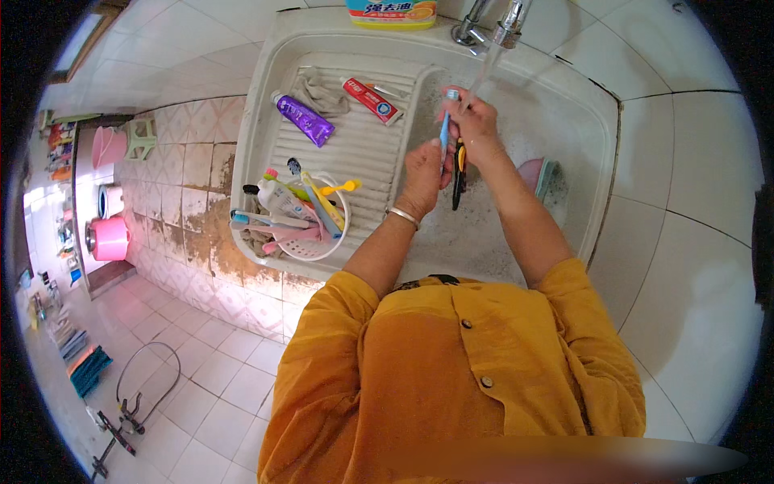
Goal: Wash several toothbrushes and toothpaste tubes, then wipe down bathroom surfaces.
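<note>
My left hand [425, 172] is closed around the handle of a blue toothbrush [445, 128], which stands with its bristles towards the tap. At the brush's head is my right hand [474, 124], its fingers curled by the bristles in the running water of the chrome tap [508, 30]. Just below the hands lies a black and yellow handled item [459, 178] in the sink basin. On the ribbed drainboard rest a purple toothpaste tube [305, 120], a red toothpaste tube [372, 101] and a grey cloth [320, 94]. A white basket [308, 247] holds several toothbrushes and a white tube [281, 199].
A pink and green scrubbing brush [541, 175] lies in the basin on the right. A detergent bottle [392, 13] stands on the sink's back rim. Tiled wall [704, 151] borders the right side. Pink buckets [110, 239] and a green stool [141, 139] are far left.
</note>
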{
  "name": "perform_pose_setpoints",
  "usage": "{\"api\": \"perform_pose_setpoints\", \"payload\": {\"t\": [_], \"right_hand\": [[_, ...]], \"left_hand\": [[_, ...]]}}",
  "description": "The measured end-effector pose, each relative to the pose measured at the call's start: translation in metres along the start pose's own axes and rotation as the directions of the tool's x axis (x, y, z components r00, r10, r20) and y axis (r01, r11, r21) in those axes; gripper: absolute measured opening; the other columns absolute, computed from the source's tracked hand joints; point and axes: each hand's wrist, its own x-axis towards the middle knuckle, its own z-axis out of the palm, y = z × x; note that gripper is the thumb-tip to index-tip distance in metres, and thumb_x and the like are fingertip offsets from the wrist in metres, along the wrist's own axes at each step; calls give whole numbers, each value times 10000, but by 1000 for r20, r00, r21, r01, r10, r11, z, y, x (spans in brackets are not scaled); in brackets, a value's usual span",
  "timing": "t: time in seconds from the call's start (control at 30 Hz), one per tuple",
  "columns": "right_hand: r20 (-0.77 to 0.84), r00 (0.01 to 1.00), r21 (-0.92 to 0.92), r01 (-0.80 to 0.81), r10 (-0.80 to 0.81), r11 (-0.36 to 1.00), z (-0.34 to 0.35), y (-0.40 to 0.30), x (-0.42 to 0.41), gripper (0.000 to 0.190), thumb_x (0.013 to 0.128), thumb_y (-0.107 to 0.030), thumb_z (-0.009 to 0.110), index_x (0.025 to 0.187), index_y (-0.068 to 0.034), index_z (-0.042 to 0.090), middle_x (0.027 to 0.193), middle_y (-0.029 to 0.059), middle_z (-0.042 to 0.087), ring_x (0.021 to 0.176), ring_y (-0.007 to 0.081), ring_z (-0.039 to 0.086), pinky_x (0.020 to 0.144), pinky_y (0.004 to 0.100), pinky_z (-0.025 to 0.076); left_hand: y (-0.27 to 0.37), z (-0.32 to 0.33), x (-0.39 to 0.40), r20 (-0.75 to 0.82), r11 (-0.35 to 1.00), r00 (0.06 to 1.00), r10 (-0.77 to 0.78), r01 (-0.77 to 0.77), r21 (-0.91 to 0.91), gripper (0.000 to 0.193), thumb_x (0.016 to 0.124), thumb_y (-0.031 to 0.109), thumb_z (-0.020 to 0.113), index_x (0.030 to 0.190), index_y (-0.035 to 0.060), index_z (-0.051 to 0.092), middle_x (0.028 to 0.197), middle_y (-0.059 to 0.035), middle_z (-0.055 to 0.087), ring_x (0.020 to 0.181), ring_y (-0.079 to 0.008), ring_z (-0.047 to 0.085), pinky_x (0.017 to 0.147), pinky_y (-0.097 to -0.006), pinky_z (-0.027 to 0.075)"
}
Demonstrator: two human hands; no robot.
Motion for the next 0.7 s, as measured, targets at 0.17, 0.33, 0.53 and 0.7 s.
{"api": "perform_pose_setpoints", "payload": {"t": [0.17,0.33,0.53,0.7], "right_hand": [[-77,996,6,-52,52,999,-7,-20,10,194,827,-222,523,782,-43,583,629,32,557,510,74,485,433,199,362],[-13,999,-31,-42,42,999,1,-17,-11,268,845,-276,502,811,-26,593,634,27,555,487,66,448,427,198,344],[63,991,-107,128,-122,986,1,-12,-28,254,849,-230,515,898,2,605,675,11,557,466,43,394,421,189,327],[-58,980,-193,175,-190,965,0,-34,-8,247,779,-251,604,722,-11,587,616,35,576,531,81,488,488,221,405]], "left_hand": [[-4,5,2,33,962,988,149,-153,225,317,905,306,412,825,31,546,576,1,451,466,-75,401,412,-206,331],[2,3,-4,103,895,973,207,-231,381,315,920,289,357,833,29,512,683,-11,488,593,-100,450,538,-251,396],[4,9,0,99,783,902,420,-416,463,322,920,256,352,1020,-6,512,862,-47,550,789,-127,498,745,-284,413],[14,17,9,241,793,900,363,-434,426,330,919,263,377,1037,-14,512,872,-36,553,791,-121,489,739,-266,413]]}}
